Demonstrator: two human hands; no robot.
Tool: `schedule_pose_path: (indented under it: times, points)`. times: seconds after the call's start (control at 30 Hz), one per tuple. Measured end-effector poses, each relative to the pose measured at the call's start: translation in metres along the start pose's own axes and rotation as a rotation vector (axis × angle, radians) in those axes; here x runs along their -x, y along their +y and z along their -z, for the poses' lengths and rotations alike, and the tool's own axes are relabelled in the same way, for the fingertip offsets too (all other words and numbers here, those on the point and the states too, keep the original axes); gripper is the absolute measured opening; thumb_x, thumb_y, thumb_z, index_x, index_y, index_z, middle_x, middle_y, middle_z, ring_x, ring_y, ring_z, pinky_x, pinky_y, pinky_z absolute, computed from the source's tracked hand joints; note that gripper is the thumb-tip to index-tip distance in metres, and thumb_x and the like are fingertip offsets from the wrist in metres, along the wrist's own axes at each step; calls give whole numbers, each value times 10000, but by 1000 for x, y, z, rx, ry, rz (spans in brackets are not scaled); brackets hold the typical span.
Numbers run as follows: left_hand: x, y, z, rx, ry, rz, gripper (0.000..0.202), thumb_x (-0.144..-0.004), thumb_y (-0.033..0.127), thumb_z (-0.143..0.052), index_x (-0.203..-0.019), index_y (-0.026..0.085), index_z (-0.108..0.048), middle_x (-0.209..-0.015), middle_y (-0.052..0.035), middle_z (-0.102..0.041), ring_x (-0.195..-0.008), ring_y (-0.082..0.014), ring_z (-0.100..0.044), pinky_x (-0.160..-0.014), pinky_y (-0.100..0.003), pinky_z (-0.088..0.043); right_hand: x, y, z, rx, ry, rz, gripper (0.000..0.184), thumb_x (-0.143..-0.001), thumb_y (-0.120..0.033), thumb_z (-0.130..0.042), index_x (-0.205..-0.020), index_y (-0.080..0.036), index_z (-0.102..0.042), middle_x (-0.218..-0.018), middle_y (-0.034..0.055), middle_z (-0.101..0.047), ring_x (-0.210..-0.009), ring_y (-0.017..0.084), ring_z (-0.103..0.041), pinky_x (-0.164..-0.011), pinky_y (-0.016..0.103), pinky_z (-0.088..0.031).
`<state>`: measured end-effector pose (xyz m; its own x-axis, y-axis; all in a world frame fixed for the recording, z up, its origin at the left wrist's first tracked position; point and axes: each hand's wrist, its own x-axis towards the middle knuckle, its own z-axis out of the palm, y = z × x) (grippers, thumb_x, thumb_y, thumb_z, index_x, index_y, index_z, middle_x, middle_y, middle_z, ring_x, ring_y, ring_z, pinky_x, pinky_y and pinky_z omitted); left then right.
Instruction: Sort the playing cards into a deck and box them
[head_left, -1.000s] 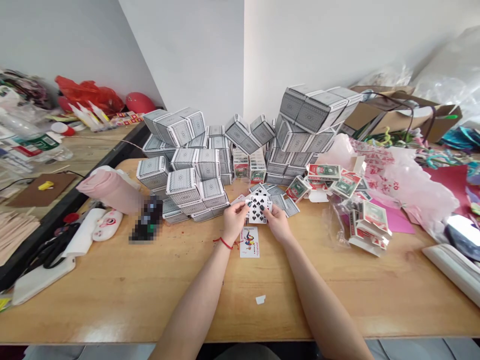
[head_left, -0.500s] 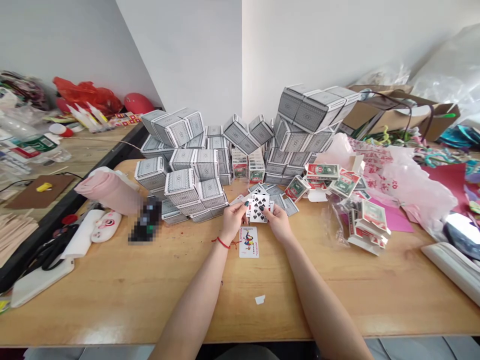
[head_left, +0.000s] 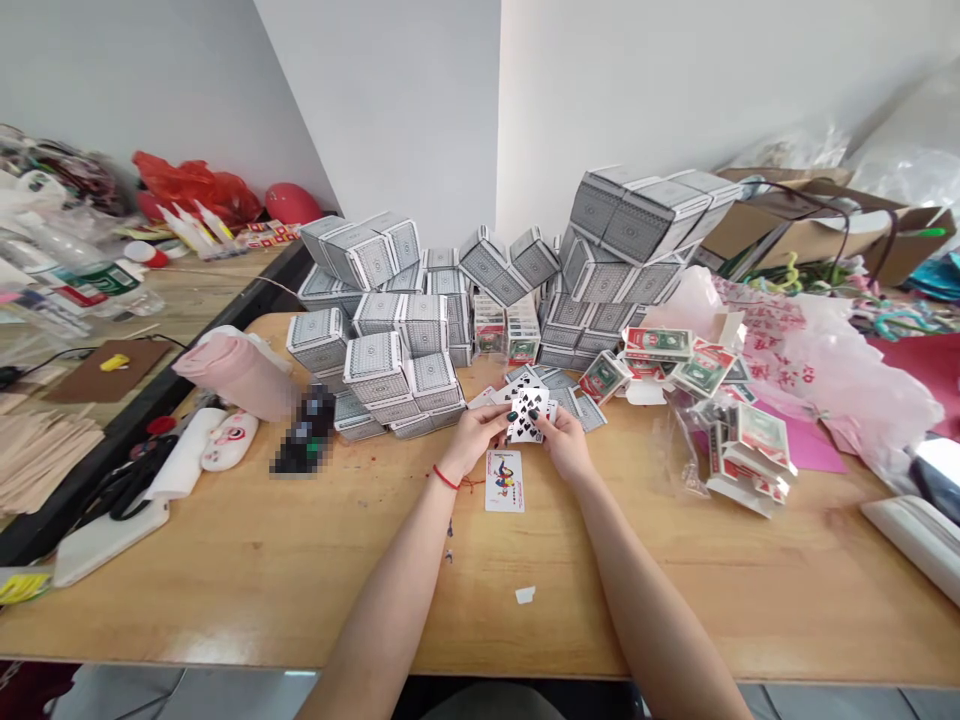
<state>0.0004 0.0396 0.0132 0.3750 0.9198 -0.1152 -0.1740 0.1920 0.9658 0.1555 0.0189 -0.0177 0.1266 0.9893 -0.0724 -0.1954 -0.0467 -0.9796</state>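
Note:
My left hand (head_left: 477, 432) and my right hand (head_left: 564, 440) meet over the middle of the wooden table (head_left: 300, 590), both pinched on a small fan of playing cards (head_left: 529, 412) with a ten of spades on top. A red string bracelet (head_left: 446, 477) circles my left wrist. Just below the hands a joker card (head_left: 505, 480) lies face up on the table. More loose cards (head_left: 570, 395) are spread face down behind the fan.
A heap of grey patterned card boxes (head_left: 390, 350) rises behind my hands. Red and green card packs (head_left: 697, 365) and plastic bags (head_left: 817, 370) lie to the right. A pink roll (head_left: 232, 372), scissors (head_left: 120, 490) and a paper scrap (head_left: 524, 595) sit left and near.
The view has shifted slightly to the right. My hands stay on the fan of cards, with the fingers shuffling a little over it.

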Motion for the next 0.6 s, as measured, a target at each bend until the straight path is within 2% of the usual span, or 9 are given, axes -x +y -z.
schedule_pose_path:
  times: [0.1, 0.2, 0.27, 0.33, 0.47, 0.53, 0.6]
  points:
    - [0, 0, -2, -55, 10, -22, 347, -681, 392, -636, -888, 115, -667, -504, 34, -447, -438, -47, -348, -423, -190, -276, 1, -1, 1, 10, 5, 14, 332, -661, -463, -643, -824, -184, -567, -706, 27, -641, -617, 172, -567, -540, 281, -433]
    - [2, 0, -3, -155, 145, -49, 326, -713, 407, -594, -826, 109, -661, -462, 40, -414, -430, -59, -354, -417, -193, -283, 1, -3, 0, -7, -18, 6, 322, -667, -456, -641, -825, -186, -566, -705, 20, -638, -599, 160, -559, -546, 278, -432]
    - [6, 0, -3, -246, 226, -39, 322, -739, 408, -556, -811, 109, -653, -477, 21, -462, -446, -79, -415, -430, -199, -321, 1, -5, 0, -9, -47, -2, 321, -666, -461, -639, -815, -186, -564, -702, 16, -636, -596, 157, -556, -547, 276, -431]
    - [16, 2, 1, -338, 225, -8, 328, -760, 401, -518, -857, 116, -649, -552, -12, -552, -498, -109, -498, -465, -213, -376, 2, -7, -1, 14, -62, -6, 333, -658, -474, -638, -807, -186, -565, -687, 14, -631, -599, 160, -555, -534, 273, -426]
    - [56, 10, 22, -603, 124, 3, 335, -754, 392, -525, -964, 164, -651, -745, -52, -660, -604, -140, -574, -564, -236, -437, 4, -10, -1, 66, -41, -10, 347, -640, -493, -643, -792, -190, -568, -629, 5, -609, -591, 167, -548, -498, 269, -413]
    - [84, 15, 40, -713, 202, -6, 325, -749, 416, -526, -903, 170, -673, -761, -61, -673, -631, -151, -587, -585, -236, -441, 4, -10, -1, 68, -33, -11, 348, -632, -496, -648, -782, -192, -569, -609, 0, -602, -587, 168, -547, -494, 270, -413]
    - [110, 18, 63, -799, 364, 3, 333, -762, 437, -499, -813, 164, -683, -720, -61, -672, -613, -153, -588, -591, -240, -440, 4, -10, -1, 65, -29, -11, 355, -626, -500, -650, -787, -193, -574, -606, 0, -602, -596, 174, -551, -497, 272, -415]
